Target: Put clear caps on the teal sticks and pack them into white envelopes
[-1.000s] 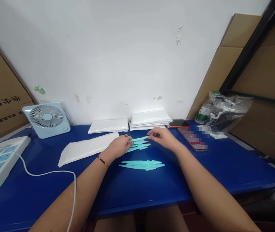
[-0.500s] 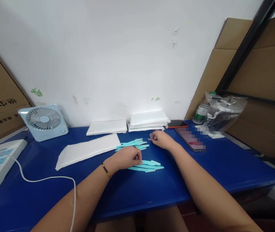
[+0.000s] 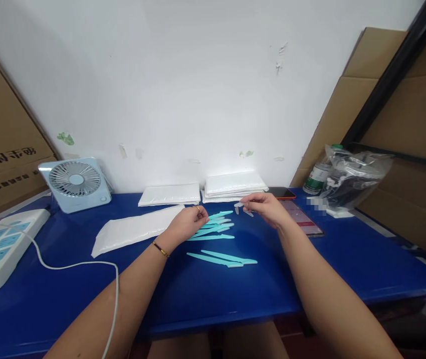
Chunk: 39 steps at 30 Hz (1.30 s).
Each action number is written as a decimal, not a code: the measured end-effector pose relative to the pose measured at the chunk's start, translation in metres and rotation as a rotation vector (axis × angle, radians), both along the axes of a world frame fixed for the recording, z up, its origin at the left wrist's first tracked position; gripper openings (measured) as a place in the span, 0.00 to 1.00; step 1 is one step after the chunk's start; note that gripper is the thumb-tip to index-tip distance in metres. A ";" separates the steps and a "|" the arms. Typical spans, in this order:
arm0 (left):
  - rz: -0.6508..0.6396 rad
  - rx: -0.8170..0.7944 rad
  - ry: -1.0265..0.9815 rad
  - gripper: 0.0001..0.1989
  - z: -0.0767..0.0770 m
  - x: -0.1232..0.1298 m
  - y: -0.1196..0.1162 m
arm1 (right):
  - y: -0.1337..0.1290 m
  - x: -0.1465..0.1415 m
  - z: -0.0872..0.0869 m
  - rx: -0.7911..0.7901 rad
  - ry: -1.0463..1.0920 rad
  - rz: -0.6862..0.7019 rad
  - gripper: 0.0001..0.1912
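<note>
My left hand [image 3: 188, 223] has its fingers closed on a turquoise eyebrow razor [image 3: 223, 214] at the far side of a fanned group. Several more turquoise razors [image 3: 215, 229] lie just under and beside these fingertips. Closer to me, two razors [image 3: 218, 257] rest together on the blue table, touched by neither hand. My right hand [image 3: 267, 207] is pinched on a small clear plastic cover [image 3: 238, 205], to the right of the group. Other small clear pieces [image 3: 248, 214] show by its fingertips; whether they are held or lying down, I cannot tell.
A flat white packet [image 3: 130, 230] lies left of the razors. More white packets [image 3: 235, 184] are stacked against the wall. A fan [image 3: 76, 182], a power strip [image 3: 7, 244] and a white cable [image 3: 86, 269] occupy the left. Phones [image 3: 306, 219], a bottle [image 3: 316, 178] and a plastic bag [image 3: 358, 179] stand right.
My left hand has moved away from the nearer razors to the farther group, and fewer razors lie in the nearer spot. More clear pieces show at my right fingertips. The view has shifted slightly.
</note>
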<state>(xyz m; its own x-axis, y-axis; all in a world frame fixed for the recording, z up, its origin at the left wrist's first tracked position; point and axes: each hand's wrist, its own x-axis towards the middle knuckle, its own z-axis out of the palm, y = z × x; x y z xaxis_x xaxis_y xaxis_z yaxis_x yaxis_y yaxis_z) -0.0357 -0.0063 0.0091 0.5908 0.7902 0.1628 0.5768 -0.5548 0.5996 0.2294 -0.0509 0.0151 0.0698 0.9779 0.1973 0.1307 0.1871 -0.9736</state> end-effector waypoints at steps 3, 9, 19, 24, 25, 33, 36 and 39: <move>0.002 -0.041 -0.036 0.14 -0.003 0.000 0.003 | -0.001 -0.002 0.000 -0.001 0.029 0.032 0.13; -0.030 -0.156 -0.107 0.15 -0.007 0.001 0.005 | 0.001 -0.010 -0.006 -0.005 0.050 0.109 0.14; 0.045 0.117 0.016 0.15 -0.006 0.000 0.006 | 0.005 -0.012 -0.009 0.114 -0.360 0.094 0.11; -0.318 0.059 0.114 0.13 0.006 0.005 -0.019 | 0.013 0.014 -0.017 0.163 -0.783 -0.194 0.10; -0.385 0.027 0.151 0.13 0.007 0.007 -0.024 | 0.016 0.016 -0.021 0.180 -0.865 -0.214 0.11; -0.403 -0.023 0.235 0.06 0.003 0.017 -0.037 | 0.036 -0.009 -0.040 0.139 -1.160 -0.123 0.08; -0.318 0.020 0.203 0.06 0.003 0.015 -0.033 | 0.036 -0.007 -0.042 0.102 -1.019 -0.144 0.10; -0.193 0.000 0.128 0.07 0.006 0.010 -0.025 | 0.031 0.001 -0.038 0.055 -0.795 -0.160 0.11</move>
<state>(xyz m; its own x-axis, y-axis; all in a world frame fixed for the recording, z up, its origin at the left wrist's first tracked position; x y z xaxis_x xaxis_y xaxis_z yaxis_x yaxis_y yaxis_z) -0.0253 -0.0313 0.0146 0.7469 0.6605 0.0769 0.5311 -0.6622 0.5286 0.2304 -0.0200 -0.0225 0.0261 0.9554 0.2942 0.8087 0.1528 -0.5680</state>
